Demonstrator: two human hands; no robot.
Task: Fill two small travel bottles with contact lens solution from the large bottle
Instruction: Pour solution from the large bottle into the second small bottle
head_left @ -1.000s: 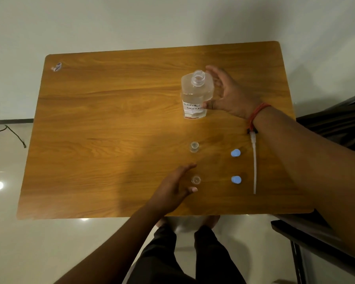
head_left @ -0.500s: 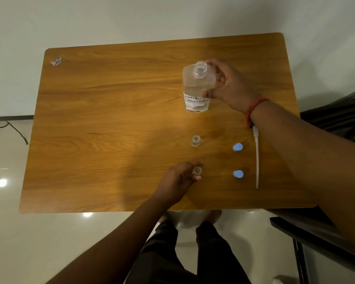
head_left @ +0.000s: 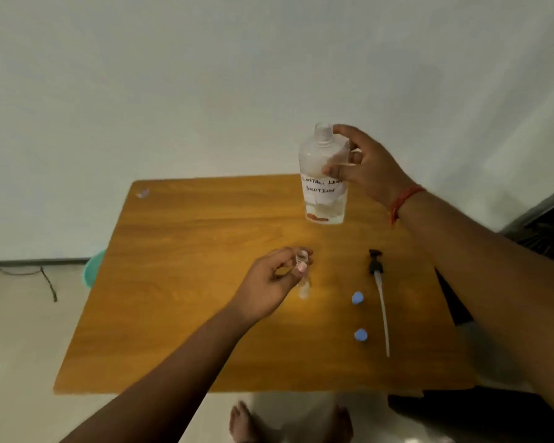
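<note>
Right hand grips the large bottle of contact lens solution round its upper body, fingers curled round the far side and thumb on the near face; the bottle is uncapped, upright, and appears lifted just clear of the wooden table near its far edge. Left hand pinches one small travel bottle at the neck between thumb and forefinger, mouth up and open, held over mid-table. A second small clear bottle seems to stand just below and beside that hand (blurred, so its outline is uncertain). Step in hand, by my reading: bring the two mouths together for the first pour. To do it well, tip the large bottle slowly with its lip directly over the small mouth, which is far narrower, and keep the left grip low enough that fingers do not block the opening; a fast tilt would likely overshoot. Pump dispenser lies flat to the right, tube pointing toward the near edge, with two blue caps just left of it, one nearer than the other. Open wood lies to the left of the left hand and toward the near edge; right side is more crowded. A dark chair stands past the right edge.
</note>
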